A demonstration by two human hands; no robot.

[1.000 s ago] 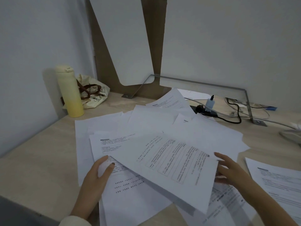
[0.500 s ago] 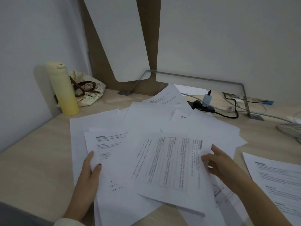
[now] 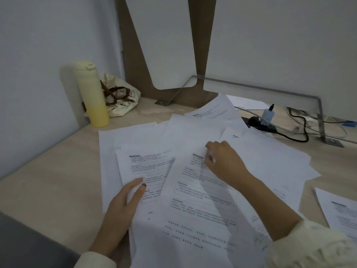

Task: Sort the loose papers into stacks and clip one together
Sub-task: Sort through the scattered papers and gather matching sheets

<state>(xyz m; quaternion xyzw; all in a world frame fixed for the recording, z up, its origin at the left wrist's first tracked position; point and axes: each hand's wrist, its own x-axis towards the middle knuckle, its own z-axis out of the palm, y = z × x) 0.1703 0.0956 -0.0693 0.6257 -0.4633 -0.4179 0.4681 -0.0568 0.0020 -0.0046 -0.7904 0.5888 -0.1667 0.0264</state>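
Observation:
Loose white papers (image 3: 270, 157) lie spread and overlapping across the wooden desk (image 3: 48, 180). My left hand (image 3: 123, 206) holds a printed sheet (image 3: 146, 167) at the left of the pile, thumb on top and fingers hidden under it. A second printed sheet (image 3: 193, 209) lies slanted over the pile in front of me. My right hand (image 3: 222, 161) is at that sheet's top edge with its fingers curled on the paper. A separate printed stack (image 3: 343, 213) sits at the right edge. No clip is in view.
A yellow bottle (image 3: 92, 95) and a cloth bag (image 3: 121, 97) stand at the back left by the wall. A power strip with a charger (image 3: 267, 117) and cables lies at the back right, behind a metal bracket (image 3: 320, 120). White divider panels rise behind the desk.
The sheet with the printed table has turned upright and come down over the pile nearer me. My right hand moved from its right edge up to its top edge. My left hand stayed on the left sheet.

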